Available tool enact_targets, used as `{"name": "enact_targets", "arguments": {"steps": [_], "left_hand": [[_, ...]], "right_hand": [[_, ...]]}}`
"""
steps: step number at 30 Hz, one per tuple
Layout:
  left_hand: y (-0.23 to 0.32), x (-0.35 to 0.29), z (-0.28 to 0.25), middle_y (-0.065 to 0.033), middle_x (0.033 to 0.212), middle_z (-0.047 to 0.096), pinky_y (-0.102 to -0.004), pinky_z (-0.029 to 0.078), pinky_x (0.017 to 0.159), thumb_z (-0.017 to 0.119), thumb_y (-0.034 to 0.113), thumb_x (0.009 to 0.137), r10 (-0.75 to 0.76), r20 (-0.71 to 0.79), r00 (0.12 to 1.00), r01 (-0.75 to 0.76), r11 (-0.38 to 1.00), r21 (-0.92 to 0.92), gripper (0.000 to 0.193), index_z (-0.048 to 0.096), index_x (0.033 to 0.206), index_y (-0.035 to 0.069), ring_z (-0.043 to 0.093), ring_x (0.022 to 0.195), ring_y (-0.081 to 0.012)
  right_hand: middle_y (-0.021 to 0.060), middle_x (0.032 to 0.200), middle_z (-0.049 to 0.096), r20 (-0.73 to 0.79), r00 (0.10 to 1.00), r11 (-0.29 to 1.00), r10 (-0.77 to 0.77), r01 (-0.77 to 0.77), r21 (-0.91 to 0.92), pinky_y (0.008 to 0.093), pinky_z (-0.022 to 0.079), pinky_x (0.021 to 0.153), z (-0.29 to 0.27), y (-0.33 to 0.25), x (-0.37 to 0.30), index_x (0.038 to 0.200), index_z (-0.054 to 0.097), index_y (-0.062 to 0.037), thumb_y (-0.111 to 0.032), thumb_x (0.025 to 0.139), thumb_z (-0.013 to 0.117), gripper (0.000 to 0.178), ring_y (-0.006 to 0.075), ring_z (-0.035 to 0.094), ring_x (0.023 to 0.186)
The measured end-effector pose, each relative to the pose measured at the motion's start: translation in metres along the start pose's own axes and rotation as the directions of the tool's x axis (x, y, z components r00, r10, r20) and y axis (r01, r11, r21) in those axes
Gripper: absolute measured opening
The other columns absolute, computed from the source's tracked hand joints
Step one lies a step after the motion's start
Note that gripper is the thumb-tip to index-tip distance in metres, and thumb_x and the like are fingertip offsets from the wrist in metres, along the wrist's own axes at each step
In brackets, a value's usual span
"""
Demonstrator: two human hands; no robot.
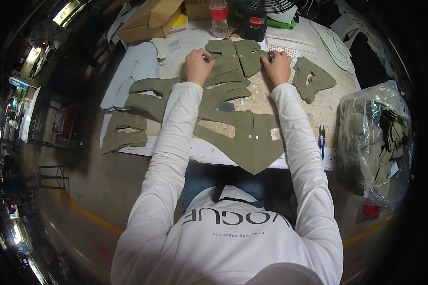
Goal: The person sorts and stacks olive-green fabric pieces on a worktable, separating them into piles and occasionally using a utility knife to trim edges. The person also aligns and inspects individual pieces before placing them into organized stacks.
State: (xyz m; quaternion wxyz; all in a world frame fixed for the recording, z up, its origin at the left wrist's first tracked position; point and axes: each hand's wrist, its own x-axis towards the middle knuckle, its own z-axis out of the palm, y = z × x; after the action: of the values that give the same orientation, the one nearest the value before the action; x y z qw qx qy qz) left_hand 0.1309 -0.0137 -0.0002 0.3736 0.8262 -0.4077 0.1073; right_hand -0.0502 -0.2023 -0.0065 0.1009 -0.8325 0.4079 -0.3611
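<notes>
At the far middle of the table lie two olive-green cut fabric pieces side by side, a left piece (222,58) and a right piece (248,57), each with a small white tag by the narrow gap between them. My left hand (199,66) is closed at the outer edge of the left piece, fingers curled. Opposite it, my right hand (277,68) grips the right piece's outer edge between thumb and fingers. Between my forearms, nearer me, a larger pointed olive panel (253,152) with cutouts overhangs the table's front edge. More slotted olive pieces (152,97) spread under and beside my left forearm.
White pattern sheets (133,71) are stacked at left, beside another olive stack (124,133). Blue thread snips (321,142) lie right of my right forearm, below a triangular olive stack (314,80). A clear bag of pieces (373,142) stands at right. Behind are a bottle (218,19) and cardboard box (150,21).
</notes>
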Motion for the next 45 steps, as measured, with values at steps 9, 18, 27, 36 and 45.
{"name": "enact_targets", "arguments": {"steps": [9, 18, 27, 36, 45], "left_hand": [[-0.012, 0.03, -0.027, -0.0132, 0.123, 0.052, -0.0421, 0.056, 0.075, 0.07, 0.012, 0.089, -0.416, 0.096, 0.904, 0.163, 0.13, -0.978, 0.056, 0.036, 0.134, 0.012, 0.06, 0.101, -0.0243], [0.032, -0.054, -0.143, -0.005, 0.108, 0.069, -0.0231, 0.054, 0.079, 0.062, 0.007, 0.092, -0.159, 0.108, 0.981, 0.165, 0.405, -0.899, 0.023, 0.068, 0.114, 0.002, 0.065, 0.092, -0.01], [0.09, -0.128, -0.149, -0.0097, 0.117, 0.066, -0.0226, 0.055, 0.081, 0.066, 0.001, 0.089, -0.035, 0.342, 0.939, 0.329, 0.387, -0.862, 0.044, 0.056, 0.132, -0.002, 0.066, 0.088, -0.0089], [0.114, -0.217, -0.09, -0.0117, 0.116, 0.058, -0.0229, 0.056, 0.073, 0.07, -0.002, 0.085, -0.174, 0.574, 0.8, 0.586, 0.426, -0.689, 0.05, 0.054, 0.132, -0.002, 0.068, 0.087, -0.0136], [0.112, -0.237, -0.105, -0.0063, 0.101, 0.051, -0.0215, 0.057, 0.073, 0.069, -0.007, 0.082, -0.197, 0.593, 0.781, 0.605, 0.473, -0.64, 0.048, 0.058, 0.129, -0.002, 0.068, 0.086, -0.0121]], "right_hand": [[0.0183, 0.094, 0.069, 0.072, 0.997, 0.9, 0.025, -0.054, 0.432, 0.0433, 0.052, 0.076, 0.005, -0.001, 0.003, 0.109, 0.065, -0.0082, -0.024, 0.075, 0.078, 0.039, 0.0363, 0.065, 0.089], [-0.0019, 0.11, 0.07, 0.129, 0.973, 0.507, -0.194, -0.013, 0.862, 0.0198, 0.047, 0.079, -0.114, 0.007, -0.003, 0.114, 0.072, -0.008, -0.017, 0.095, 0.062, 0.023, 0.0034, 0.061, 0.093], [0.0023, 0.11, 0.066, 0.429, 0.903, 0.413, -0.021, -0.383, 0.826, 0.0198, 0.048, 0.077, -0.197, -0.007, -0.097, 0.133, 0.058, -0.0031, -0.011, 0.091, 0.065, 0.043, 0.0058, 0.061, 0.091], [0.0, 0.097, 0.052, 0.536, 0.823, 0.57, 0.187, -0.535, 0.623, 0.0179, 0.047, 0.072, -0.181, -0.008, -0.21, 0.133, 0.057, -0.0009, 0.006, 0.083, 0.069, 0.052, 0.0038, 0.059, 0.081], [0.0007, 0.098, 0.044, 0.571, 0.814, 0.525, 0.106, -0.534, 0.663, 0.015, 0.045, 0.069, -0.198, -0.003, -0.231, 0.134, 0.056, 0.0011, 0.01, 0.081, 0.067, 0.054, 0.0043, 0.059, 0.081]]}}
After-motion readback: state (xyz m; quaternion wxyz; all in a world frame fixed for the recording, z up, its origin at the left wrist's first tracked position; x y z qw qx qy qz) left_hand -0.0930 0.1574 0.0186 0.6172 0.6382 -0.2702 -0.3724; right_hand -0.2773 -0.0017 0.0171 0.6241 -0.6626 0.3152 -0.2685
